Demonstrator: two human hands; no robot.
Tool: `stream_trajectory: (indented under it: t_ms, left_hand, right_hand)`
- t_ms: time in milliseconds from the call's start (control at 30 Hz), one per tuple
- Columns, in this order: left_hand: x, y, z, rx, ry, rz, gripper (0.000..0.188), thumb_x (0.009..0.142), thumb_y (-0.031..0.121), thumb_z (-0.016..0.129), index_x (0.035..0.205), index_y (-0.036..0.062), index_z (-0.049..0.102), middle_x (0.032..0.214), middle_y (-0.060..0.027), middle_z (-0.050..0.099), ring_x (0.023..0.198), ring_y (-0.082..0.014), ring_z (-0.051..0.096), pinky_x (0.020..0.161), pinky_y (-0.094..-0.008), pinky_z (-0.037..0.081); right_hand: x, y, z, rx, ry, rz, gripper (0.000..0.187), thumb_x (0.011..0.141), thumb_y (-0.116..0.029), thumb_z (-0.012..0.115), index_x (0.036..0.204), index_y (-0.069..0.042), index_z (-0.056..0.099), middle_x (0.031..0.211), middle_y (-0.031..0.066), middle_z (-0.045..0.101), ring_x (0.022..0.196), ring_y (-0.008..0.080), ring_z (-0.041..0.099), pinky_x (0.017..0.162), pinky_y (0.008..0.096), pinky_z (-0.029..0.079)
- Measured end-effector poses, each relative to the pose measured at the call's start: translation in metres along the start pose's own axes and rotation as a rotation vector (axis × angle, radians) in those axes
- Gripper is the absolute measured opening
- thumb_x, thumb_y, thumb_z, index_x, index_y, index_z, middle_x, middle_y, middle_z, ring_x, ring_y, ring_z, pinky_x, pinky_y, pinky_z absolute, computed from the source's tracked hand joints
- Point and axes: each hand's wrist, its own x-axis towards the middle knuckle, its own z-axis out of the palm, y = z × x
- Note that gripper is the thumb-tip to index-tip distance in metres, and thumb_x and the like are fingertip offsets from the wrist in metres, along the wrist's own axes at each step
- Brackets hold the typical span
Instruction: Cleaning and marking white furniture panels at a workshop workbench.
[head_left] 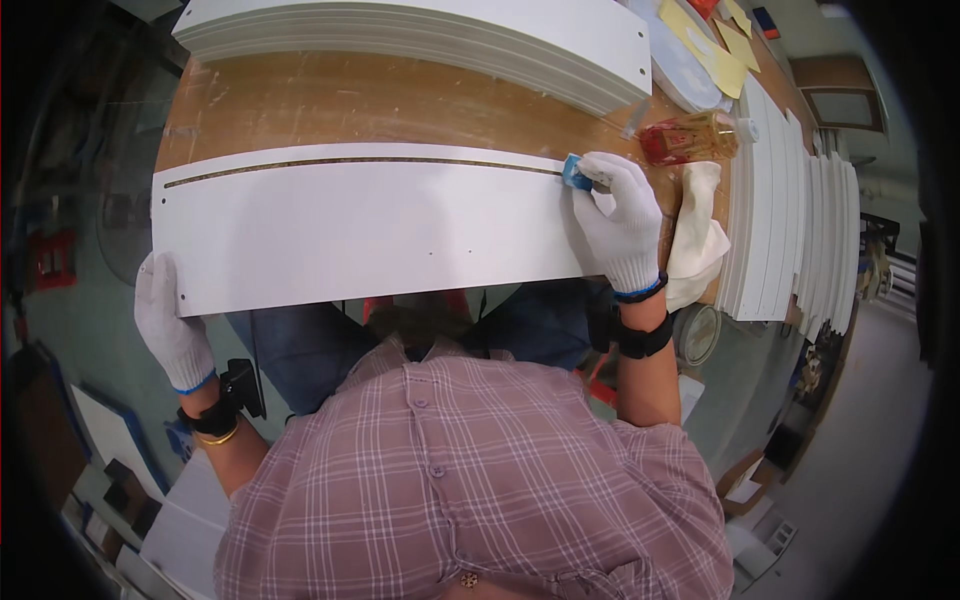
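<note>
A long white panel (350, 225) lies across the wooden table in front of me, its near edge out over my lap. A narrow dark groove (330, 160) runs along its far side, and small holes show near its left end. My left hand (168, 305), in a white knit glove, grips the panel's near left corner; some of its fingers are hidden. In my gloved right hand (622, 210), a small blue block (573, 172) is pinched between thumb and fingers. That block rests at the panel's far right corner, by the groove's right end.
A stack of white panels (420, 45) stands behind, and more panels (765, 210) are stacked at the right. A clear bottle of reddish liquid (690, 137) lies beyond my right hand, near a cream cloth (698, 240). Yellow sheets (700, 45) lie at the far right.
</note>
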Motion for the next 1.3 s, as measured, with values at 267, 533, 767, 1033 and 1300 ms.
stream_trajectory:
  t_ms: [267, 533, 767, 1033, 1300]
  left_hand:
    - [0.0, -0.001, 0.005, 0.001, 0.057, 0.015, 0.023, 0.097, 0.017, 0.051, 0.108, -0.0016, 0.058, 0.087, -0.0027, 0.061, 0.073, -0.0068, 0.058, 0.059, -0.0199, 0.044]
    - [0.002, -0.006, -0.002, 0.016, 0.04, 0.051, 0.023, 0.096, 0.016, 0.052, 0.108, -0.0023, 0.058, 0.092, -0.0034, 0.06, 0.08, -0.0084, 0.058, 0.066, -0.0217, 0.046]
    - [0.002, -0.007, -0.003, 0.056, 0.034, 0.066, 0.024, 0.096, 0.015, 0.051, 0.109, -0.0043, 0.057, 0.094, -0.0048, 0.06, 0.082, -0.0096, 0.057, 0.069, -0.0218, 0.046]
    - [0.002, -0.009, -0.002, 0.17, 0.03, 0.176, 0.024, 0.097, 0.016, 0.051, 0.108, -0.0044, 0.057, 0.094, -0.0049, 0.06, 0.083, -0.0086, 0.056, 0.068, -0.0212, 0.046]
    - [0.006, -0.01, -0.011, 0.055, -0.01, -0.014, 0.025, 0.096, 0.016, 0.052, 0.11, -0.004, 0.057, 0.094, -0.0041, 0.06, 0.083, -0.0091, 0.057, 0.069, -0.0219, 0.046]
  right_hand:
    - [0.0, -0.001, 0.002, -0.015, 0.01, -0.011, 0.031, 0.067, 0.004, 0.067, 0.096, -0.008, 0.063, 0.098, 0.008, 0.066, 0.089, 0.0252, 0.064, 0.078, 0.0323, 0.05]
    - [-0.002, 0.001, 0.002, -0.063, -0.001, -0.026, 0.032, 0.066, 0.004, 0.067, 0.096, -0.008, 0.063, 0.098, 0.0074, 0.066, 0.091, 0.0252, 0.062, 0.079, 0.0338, 0.049]
    - [-0.002, 0.003, 0.003, -0.044, -0.015, -0.046, 0.034, 0.066, 0.004, 0.067, 0.097, -0.009, 0.063, 0.099, 0.0073, 0.065, 0.092, 0.0251, 0.062, 0.08, 0.0338, 0.049]
    - [-0.005, 0.003, 0.006, -0.035, 0.004, -0.054, 0.035, 0.066, 0.003, 0.068, 0.099, -0.008, 0.063, 0.099, 0.0083, 0.065, 0.092, 0.026, 0.062, 0.079, 0.0334, 0.049]
    - [-0.007, 0.001, 0.005, -0.046, 0.004, -0.013, 0.035, 0.065, 0.004, 0.068, 0.098, -0.008, 0.063, 0.101, 0.0073, 0.065, 0.091, 0.0253, 0.062, 0.081, 0.0336, 0.048]
